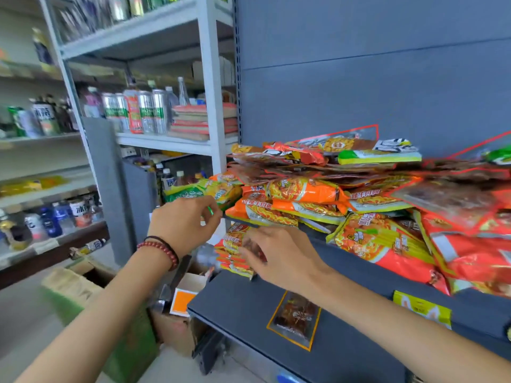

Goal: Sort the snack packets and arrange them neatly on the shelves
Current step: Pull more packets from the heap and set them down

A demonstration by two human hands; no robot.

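Left hand (185, 221): fingers curled; the near corner of the green packet (203, 192) is seemingly pinched between thumb and forefinger
Right hand (279, 257): laid against the orange stack (231, 252) at the left end of the lower shelf (249, 305); fingers blurred, so a hold cannot be told
Key relation: the green packet lies just above and right of the left hand, long axis left-right, overhanging the pile (304, 189); the left hand is judged nearer
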